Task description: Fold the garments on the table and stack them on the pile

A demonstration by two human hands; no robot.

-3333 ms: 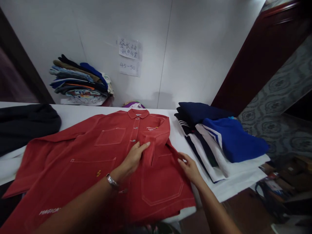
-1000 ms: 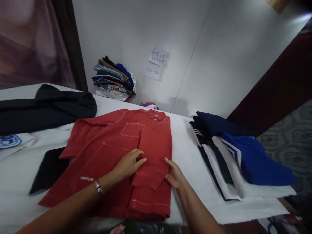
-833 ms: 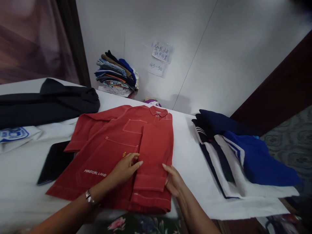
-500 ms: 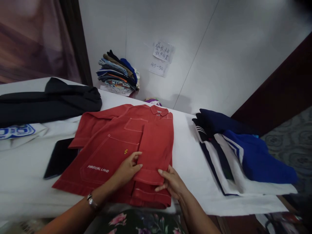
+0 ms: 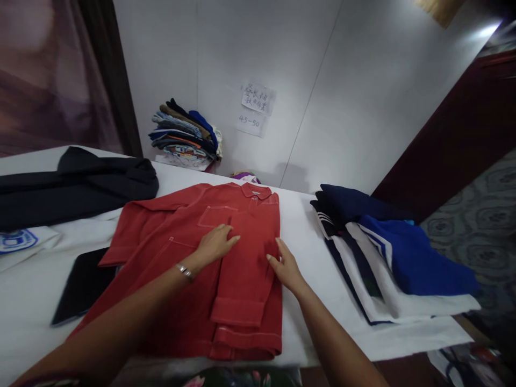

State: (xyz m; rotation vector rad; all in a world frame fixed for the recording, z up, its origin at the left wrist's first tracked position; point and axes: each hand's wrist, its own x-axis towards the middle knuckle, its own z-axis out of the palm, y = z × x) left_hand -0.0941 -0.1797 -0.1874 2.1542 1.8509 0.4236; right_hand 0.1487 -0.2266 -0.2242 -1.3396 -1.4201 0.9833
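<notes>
A red collared shirt [image 5: 245, 279] with white stitching lies on the white-covered table, its collar toward the wall. One side is folded inward, with that sleeve lying straight down the front. Over the inner edge of this sleeve is my left hand [image 5: 217, 242], fingers extended and thumb apart, wearing a metal band at the wrist. My right hand [image 5: 287, 266] is at the shirt's right edge, thumb and fingers spread with nothing between them. Whether either hand presses on the cloth is hard to tell. The other sleeve stretches out to the left, partly over a black flat object [image 5: 83, 285].
At right lies a stack of folded clothes with a blue garment [image 5: 423, 263] on top. A black garment [image 5: 100, 185] rests at left beside a white one with blue print [image 5: 18, 241]. Against the wall stands a clothes pile [image 5: 185, 134], near handwritten paper signs [image 5: 253, 110].
Both hands have let go of the sleeve's cuff end and moved up the shirt, away from me. The folded sleeve now lies flat. The view has shifted slightly.
</notes>
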